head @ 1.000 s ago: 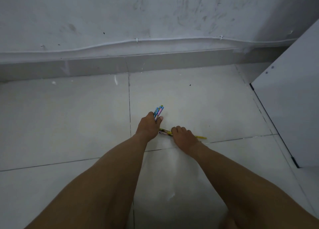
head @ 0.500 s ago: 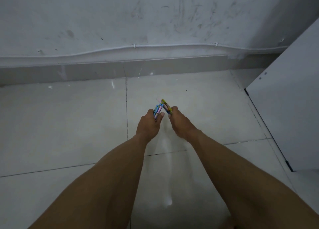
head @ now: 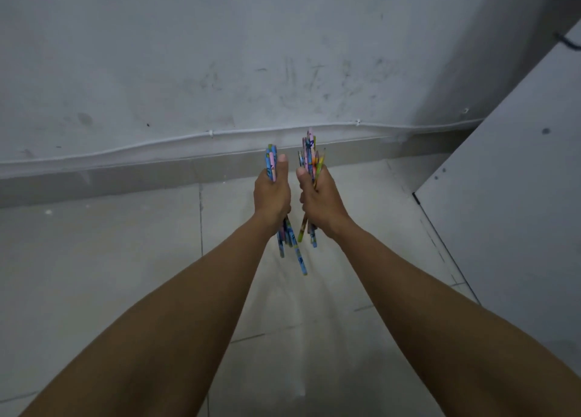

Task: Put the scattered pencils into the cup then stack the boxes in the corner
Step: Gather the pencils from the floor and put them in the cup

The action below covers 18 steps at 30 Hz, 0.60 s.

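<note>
My left hand grips a bundle of blue and pink patterned pencils, held upright above the floor; their lower ends stick out below my wrist. My right hand grips a second bundle of colourful pencils, with yellow, pink and blue ones fanning out at the top. Both fists are side by side, thumbs up, almost touching. No cup and no boxes are in view.
A grey tiled floor runs to a scuffed white wall with a white cable clipped along its base. A white furniture panel stands at the right edge.
My right hand picked the yellow pencils off the floor and gathered them into a bundle. Both hands rose from floor level, and the view tilted up toward the wall.
</note>
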Tool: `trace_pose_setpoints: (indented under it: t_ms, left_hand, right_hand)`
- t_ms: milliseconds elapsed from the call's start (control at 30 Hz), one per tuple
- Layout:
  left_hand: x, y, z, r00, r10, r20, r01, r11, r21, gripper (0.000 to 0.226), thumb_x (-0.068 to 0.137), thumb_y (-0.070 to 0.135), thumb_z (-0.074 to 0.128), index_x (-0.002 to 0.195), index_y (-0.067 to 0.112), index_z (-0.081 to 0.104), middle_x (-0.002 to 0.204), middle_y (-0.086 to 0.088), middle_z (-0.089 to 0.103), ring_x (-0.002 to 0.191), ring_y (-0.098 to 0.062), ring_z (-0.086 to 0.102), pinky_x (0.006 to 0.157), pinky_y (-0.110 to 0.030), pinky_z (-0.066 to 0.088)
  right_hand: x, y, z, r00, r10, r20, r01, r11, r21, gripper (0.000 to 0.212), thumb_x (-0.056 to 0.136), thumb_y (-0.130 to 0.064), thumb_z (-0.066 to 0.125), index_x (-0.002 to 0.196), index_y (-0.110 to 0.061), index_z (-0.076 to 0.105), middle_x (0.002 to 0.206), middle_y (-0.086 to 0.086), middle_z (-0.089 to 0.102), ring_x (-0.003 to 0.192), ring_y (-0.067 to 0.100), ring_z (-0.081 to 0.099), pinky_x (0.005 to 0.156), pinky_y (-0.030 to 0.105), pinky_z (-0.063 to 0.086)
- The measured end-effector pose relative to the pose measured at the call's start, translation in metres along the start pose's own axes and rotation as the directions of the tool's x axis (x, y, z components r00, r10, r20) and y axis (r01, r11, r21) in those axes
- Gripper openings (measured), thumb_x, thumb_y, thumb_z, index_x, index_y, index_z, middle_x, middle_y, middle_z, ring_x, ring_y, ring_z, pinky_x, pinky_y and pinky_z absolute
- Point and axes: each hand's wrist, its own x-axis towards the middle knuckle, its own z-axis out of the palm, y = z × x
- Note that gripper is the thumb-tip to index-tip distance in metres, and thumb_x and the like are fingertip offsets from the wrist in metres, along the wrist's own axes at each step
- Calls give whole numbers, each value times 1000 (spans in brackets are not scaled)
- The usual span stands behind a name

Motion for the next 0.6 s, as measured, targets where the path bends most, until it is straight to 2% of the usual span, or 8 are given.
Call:
trace_pose_setpoints:
  t_ms: [100, 200, 300, 467, 600]
  left_hand:
    - [7, 14, 8, 997, -22, -68, 23, 1000, 19, 55, 90, 63, 40, 86, 11, 56, 66, -7, 53, 55, -18, 52, 50, -28, 46]
    - [11, 41, 18, 997, -11, -73, 9, 1000, -26, 56, 93, 56, 43, 96, 3, 62, 87, -25, 66, 75, -33, 66, 67, -43, 56]
    - [10, 76, 31, 998, -18, -65, 13, 997, -76, 56, 93, 52, 47, 96, -1, 65, 89, -21, 70, 80, -27, 69, 77, -43, 56]
    - [-16, 160, 54, 998, -54, -35, 49, 990, -132, 54, 91, 54, 50, 99, 3, 66, 88, -13, 72, 77, -18, 69, 75, -36, 56]
    - [-47, 237, 60, 997, -79, -4, 78, 990, -116, 54, 92, 54, 49, 100, 5, 67, 92, -15, 72, 87, -25, 70, 83, -42, 57]
  right_hand:
    - [8, -10, -2, 1000, 6, 3, -6, 1000, 13, 26, 98, -40, 46, 113, -19, 43, 80, -5, 54, 62, 9, 55, 60, 29, 50]
    - [18, -30, -10, 1000, -26, -11, 27, 1000, 16, 27, 98, -39, 47, 119, -23, 41, 89, -11, 58, 69, -2, 61, 61, 23, 51]
    - [22, -56, -21, 998, 9, -57, -5, 998, 66, 28, 97, -46, 46, 113, -22, 49, 96, -7, 63, 87, 5, 65, 73, 28, 53]
    - [17, -124, -57, 988, 109, -105, -89, 981, 173, 36, 93, -57, 43, 103, -26, 57, 95, -2, 70, 86, 6, 69, 75, 34, 60]
    - [4, -199, -89, 983, 146, -115, -123, 975, 185, 37, 92, -61, 42, 104, -29, 56, 93, -8, 70, 85, 3, 69, 76, 31, 59]
